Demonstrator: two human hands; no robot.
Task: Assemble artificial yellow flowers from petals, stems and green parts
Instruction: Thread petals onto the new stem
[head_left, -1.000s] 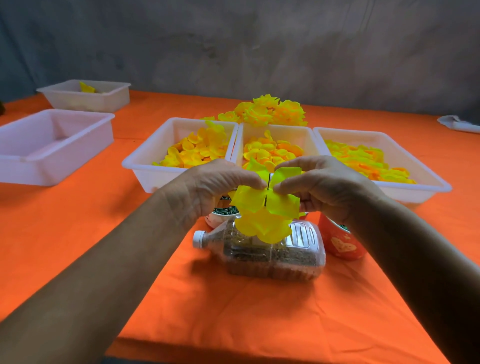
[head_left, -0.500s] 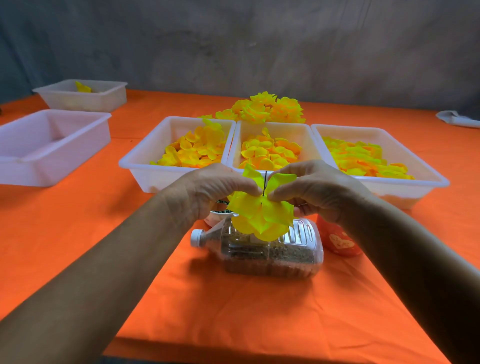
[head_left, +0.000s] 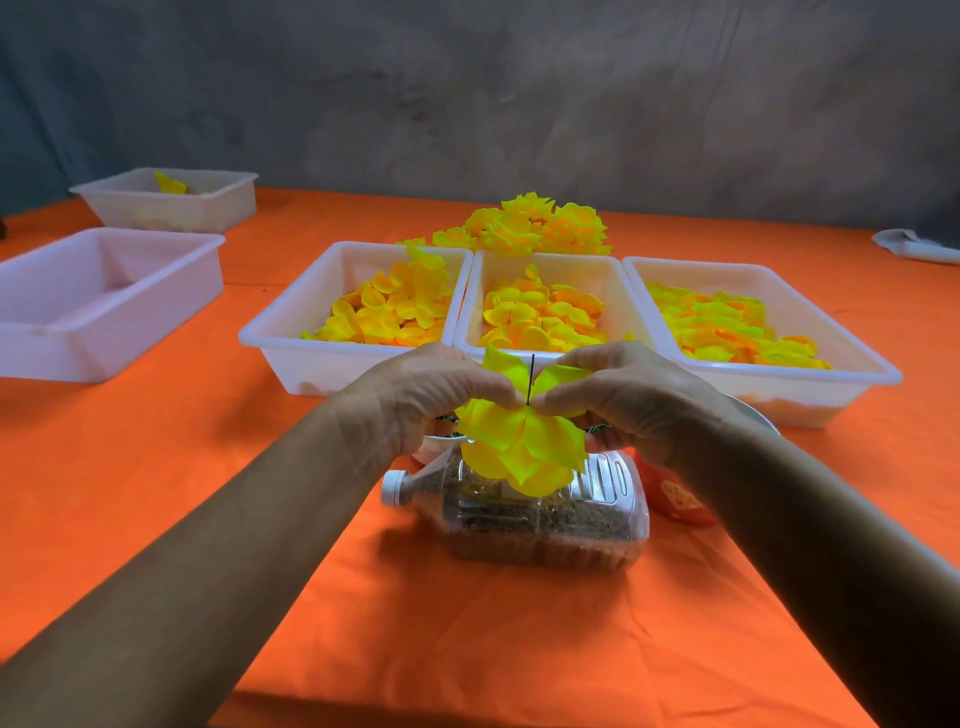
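Single head-worn view, looking forward and down across the table (head_left: 156, 519), close above both forearms.

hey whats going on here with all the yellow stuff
A person is putting together an artificial flower. The left hand and right hand pinch a cluster of yellow petals threaded on a thin dark stem, held above a plastic bottle lying on its side on the orange tablecloth. Beyond them, three white trays hold loose petals, and a pile of finished flowers sits behind those.
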